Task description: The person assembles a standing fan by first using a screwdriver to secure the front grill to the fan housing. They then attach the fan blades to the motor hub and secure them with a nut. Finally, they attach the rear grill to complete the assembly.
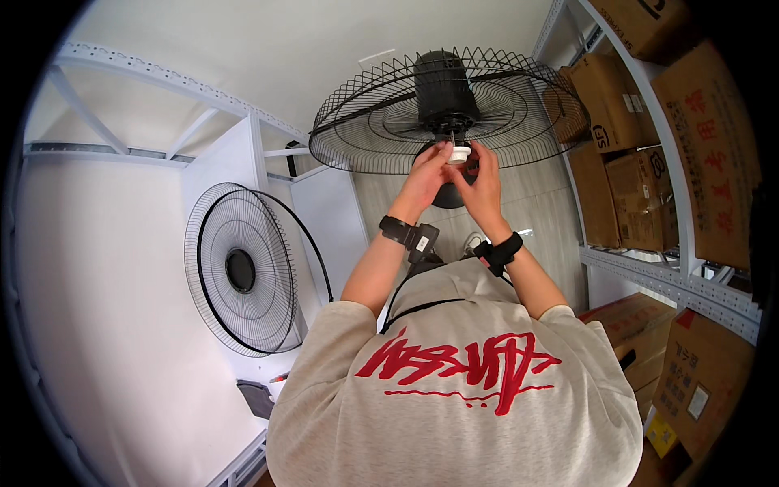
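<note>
A black fan's motor housing (445, 89) stands in front of me, with its rear wire grille (373, 134) spreading round it. At the front of the motor, by the thin shaft, is a small round white plastic nut (459, 154). My left hand (423, 180) closes its fingertips on the nut from the left. From the other side my right hand (483, 187) has thumb and fingers curved round it, touching its edge. The fan's dark round base (449, 196) shows below my hands, partly hidden by them. Whether the nut sits on the shaft is hard to make out.
A separate front grille (241, 272) with a black hoop leans on the white shelf (122, 325) at my left. Cardboard boxes (613, 101) fill the metal rack (673, 280) on the right. A wall stands behind the fan; the tiled floor (540, 213) shows below.
</note>
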`<state>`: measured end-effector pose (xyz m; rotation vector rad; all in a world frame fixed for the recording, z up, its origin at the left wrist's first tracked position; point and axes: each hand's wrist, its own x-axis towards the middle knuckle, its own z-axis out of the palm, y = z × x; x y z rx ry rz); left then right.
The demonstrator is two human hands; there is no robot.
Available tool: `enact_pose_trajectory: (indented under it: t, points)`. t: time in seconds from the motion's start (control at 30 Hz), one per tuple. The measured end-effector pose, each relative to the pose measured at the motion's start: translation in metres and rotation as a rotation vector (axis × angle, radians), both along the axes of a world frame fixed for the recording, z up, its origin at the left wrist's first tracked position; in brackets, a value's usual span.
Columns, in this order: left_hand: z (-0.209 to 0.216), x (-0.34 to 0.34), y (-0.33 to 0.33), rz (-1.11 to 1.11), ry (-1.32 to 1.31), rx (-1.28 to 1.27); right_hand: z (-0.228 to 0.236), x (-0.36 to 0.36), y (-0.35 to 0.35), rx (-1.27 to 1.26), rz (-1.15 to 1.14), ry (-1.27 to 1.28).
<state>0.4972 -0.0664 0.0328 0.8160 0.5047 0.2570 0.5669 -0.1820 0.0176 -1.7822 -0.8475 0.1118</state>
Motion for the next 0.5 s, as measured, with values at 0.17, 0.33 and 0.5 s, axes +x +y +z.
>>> enact_pose_trajectory:
  t: [0.17,0.33,0.5]
  points:
    - [0.001,0.007,-0.003,0.055,0.198,0.282,0.002,0.000,0.000,-0.021,0.006,-0.015]
    - [-0.016,0.002,0.003,0.071,-0.037,-0.270,-0.004,0.001,0.001,-0.006,0.001,-0.022]
    - [-0.006,0.002,-0.003,0.124,0.129,0.135,0.003,0.001,0.000,-0.015,0.016,-0.008]
